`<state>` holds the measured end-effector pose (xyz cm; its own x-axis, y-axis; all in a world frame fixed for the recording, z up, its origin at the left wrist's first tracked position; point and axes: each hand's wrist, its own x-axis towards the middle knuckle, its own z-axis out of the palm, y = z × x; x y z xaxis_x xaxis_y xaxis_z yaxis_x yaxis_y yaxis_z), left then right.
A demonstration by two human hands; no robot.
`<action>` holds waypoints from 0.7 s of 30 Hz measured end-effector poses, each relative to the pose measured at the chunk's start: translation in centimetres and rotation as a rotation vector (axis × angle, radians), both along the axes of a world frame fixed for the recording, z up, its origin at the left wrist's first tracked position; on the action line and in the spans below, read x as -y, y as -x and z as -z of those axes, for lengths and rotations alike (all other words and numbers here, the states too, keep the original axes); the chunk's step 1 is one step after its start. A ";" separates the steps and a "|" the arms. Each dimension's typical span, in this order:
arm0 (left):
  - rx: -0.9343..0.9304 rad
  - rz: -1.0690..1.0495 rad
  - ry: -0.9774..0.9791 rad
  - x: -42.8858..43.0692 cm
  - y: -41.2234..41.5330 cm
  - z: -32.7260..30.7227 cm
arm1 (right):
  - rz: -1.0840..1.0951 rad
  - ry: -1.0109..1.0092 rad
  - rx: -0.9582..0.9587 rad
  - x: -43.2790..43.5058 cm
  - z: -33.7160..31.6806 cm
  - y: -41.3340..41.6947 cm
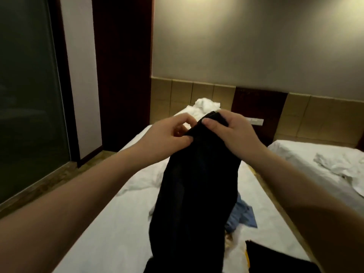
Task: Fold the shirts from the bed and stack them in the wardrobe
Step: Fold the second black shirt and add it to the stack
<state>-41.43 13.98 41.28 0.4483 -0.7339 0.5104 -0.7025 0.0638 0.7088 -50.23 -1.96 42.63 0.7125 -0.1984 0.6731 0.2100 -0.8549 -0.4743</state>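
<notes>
From your head camera, no brand, label or writing can be read. Your left hand and right hand each pinch the top edge of a black shirt, held up so it hangs over the bed. A blue shirt lies crumpled on the white sheet behind it, and white bedding is bunched near the tan headboard. A second bed stands to the right, and a dark glass panel is on the left.
</notes>
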 end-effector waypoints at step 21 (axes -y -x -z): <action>-0.469 0.198 -0.147 0.3 -0.8 4.4 | 0.149 0.287 -0.225 2.4 -7.4 0.1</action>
<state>-40.60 13.73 36.87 0.4488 -0.8765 0.1739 -0.2927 0.0396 0.9554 -50.37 -4.39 50.01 0.8259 -0.1372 0.5469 -0.0083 -0.9728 -0.2315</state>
